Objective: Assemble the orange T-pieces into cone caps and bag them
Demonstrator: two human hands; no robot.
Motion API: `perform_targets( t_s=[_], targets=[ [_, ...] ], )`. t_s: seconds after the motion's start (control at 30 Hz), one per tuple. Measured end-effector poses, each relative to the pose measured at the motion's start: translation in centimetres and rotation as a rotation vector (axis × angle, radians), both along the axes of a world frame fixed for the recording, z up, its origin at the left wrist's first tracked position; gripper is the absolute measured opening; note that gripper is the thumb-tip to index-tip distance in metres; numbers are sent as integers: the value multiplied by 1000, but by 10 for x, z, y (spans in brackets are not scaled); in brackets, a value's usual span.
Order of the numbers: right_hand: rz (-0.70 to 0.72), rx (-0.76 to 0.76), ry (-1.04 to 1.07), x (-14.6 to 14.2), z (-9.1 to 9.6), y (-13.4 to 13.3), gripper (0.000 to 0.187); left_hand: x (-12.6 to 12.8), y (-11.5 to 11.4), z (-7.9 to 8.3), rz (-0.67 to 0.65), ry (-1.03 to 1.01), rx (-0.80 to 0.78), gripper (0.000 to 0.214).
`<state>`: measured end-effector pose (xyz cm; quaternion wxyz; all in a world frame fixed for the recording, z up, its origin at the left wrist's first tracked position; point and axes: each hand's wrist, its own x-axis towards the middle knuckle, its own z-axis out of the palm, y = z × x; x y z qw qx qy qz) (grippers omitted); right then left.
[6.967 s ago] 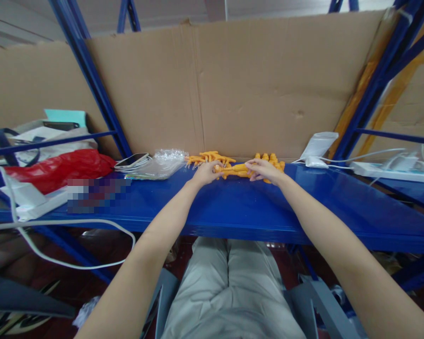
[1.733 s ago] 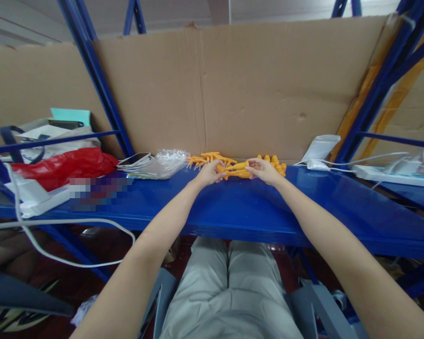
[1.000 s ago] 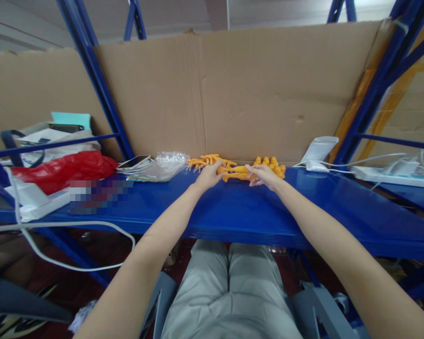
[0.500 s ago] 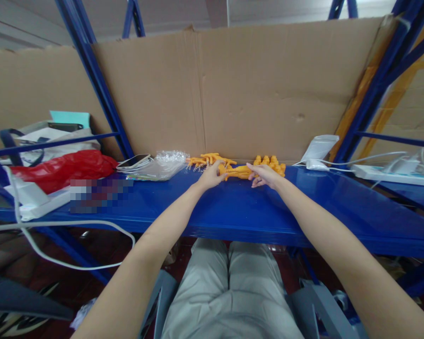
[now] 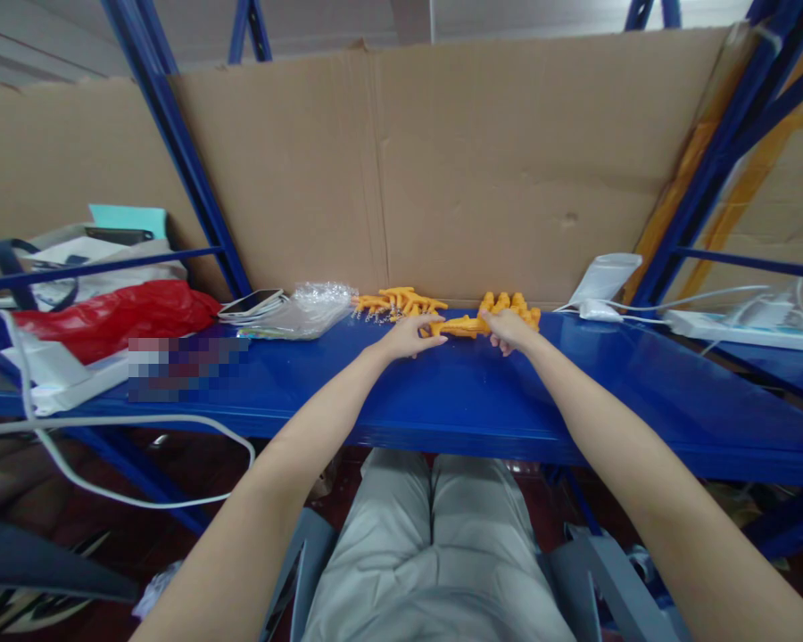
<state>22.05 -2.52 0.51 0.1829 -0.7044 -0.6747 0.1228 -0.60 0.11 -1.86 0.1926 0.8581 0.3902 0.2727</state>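
An elongated orange plastic piece (image 5: 460,327) lies level between my hands, just above or on the blue tabletop; I cannot tell which. My left hand (image 5: 405,338) pinches its left end between thumb and fingers. The other end is in my right hand (image 5: 510,331), whose fingers are curled in and partly hide it. Just behind my left hand is a pile of orange branching pieces (image 5: 408,298), with small metallic chains (image 5: 373,314) at its left side. Chunky orange pieces (image 5: 503,301) stand in rows right behind my right hand.
A blue shelf table (image 5: 442,401) runs across, backed by a cardboard sheet (image 5: 475,169). At left are clear plastic bags (image 5: 314,312), a phone (image 5: 258,303), a red bag (image 5: 120,316) and a white cable (image 5: 140,419). At right sit a white packet (image 5: 606,281) and a power strip (image 5: 742,328).
My left hand has shifted slightly right and lower, now at the piece's left end. My right hand's fingers, looser before, have curled in around the right end.
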Motion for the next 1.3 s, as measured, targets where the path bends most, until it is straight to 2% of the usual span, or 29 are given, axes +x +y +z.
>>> perform_targets(
  t_s=[0.1, 0.23, 0.4, 0.63, 0.8, 0.9, 1.03, 1.17, 1.3],
  targets=[
    [-93, -98, 73, -6, 1, -2, 68, -1, 5, -2, -2, 40, 100, 59],
    [-2, -94, 36, -8, -4, -3, 71, -3, 16, -7, 40, 61, 227, 49],
    [149, -52, 96, -8, -12, -3, 50, -7, 27, -14, 73, 164, 288, 42],
    [138, 24, 160, -13, -13, -4, 24, -5, 30, -17, 102, 200, 275, 39],
    [154, 5, 305, -15, -13, -5, 36, -7, 34, -20, 157, 221, 289, 38],
    [156, -12, 323, -16, -12, -6, 40, -9, 38, -22, 182, 221, 287, 41],
    [160, 11, 223, -15, -13, -3, 39, -10, 37, -20, 181, 197, 268, 38],
    [146, 155, 7, -9, -10, 1, 32, -10, 33, -18, 176, 159, 258, 35],
    [26, 312, -102, 2, 4, -5, 35, -11, 33, -16, 164, 143, 256, 34]
  ],
)
